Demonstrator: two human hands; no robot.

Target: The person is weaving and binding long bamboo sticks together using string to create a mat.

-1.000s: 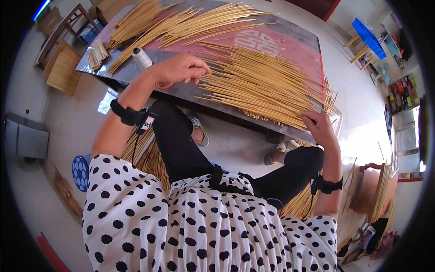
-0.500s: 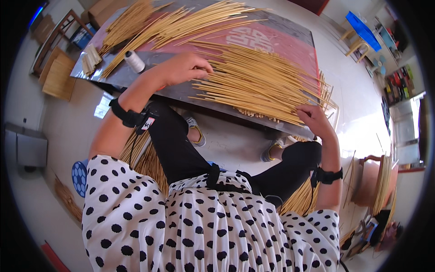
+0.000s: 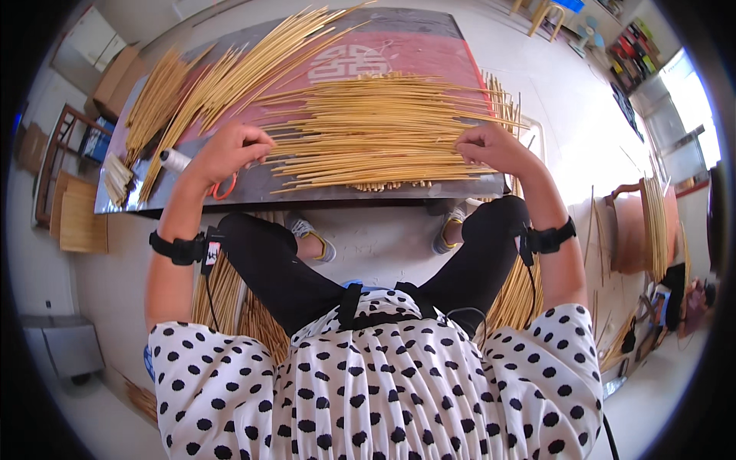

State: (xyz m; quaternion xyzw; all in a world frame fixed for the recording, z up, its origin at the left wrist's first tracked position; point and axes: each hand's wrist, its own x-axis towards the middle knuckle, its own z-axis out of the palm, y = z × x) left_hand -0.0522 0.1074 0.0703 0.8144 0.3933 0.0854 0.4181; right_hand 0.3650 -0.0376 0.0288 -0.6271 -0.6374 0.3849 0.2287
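A broad layer of thin, straw-coloured stalks (image 3: 376, 126) lies side to side across the table in front of me. My left hand (image 3: 230, 157) is at their left ends, thumb and fingers pinched together; what sits between the fingertips is too small to make out. Over the right part of the layer, my right hand (image 3: 494, 147) has its fingers curled and closed on stalks near their ends. Red-orange scissor handles (image 3: 225, 188) show beside my left wrist. Next to that wrist lies a white spool of thread (image 3: 173, 160), partly hidden by my arm.
Loose stalk bundles (image 3: 257, 57) fan out at the table's far left, near short pale pieces (image 3: 116, 180). The table (image 3: 437, 42) has a red and grey top. More stalks (image 3: 215, 295) stand beside my legs. A brown chair (image 3: 629, 230) with stalks is at right.
My view has turned, so the table sits squarer. My left hand has drawn back from over the stalks to their left ends; my right hand has moved from the near right corner farther up the layer.
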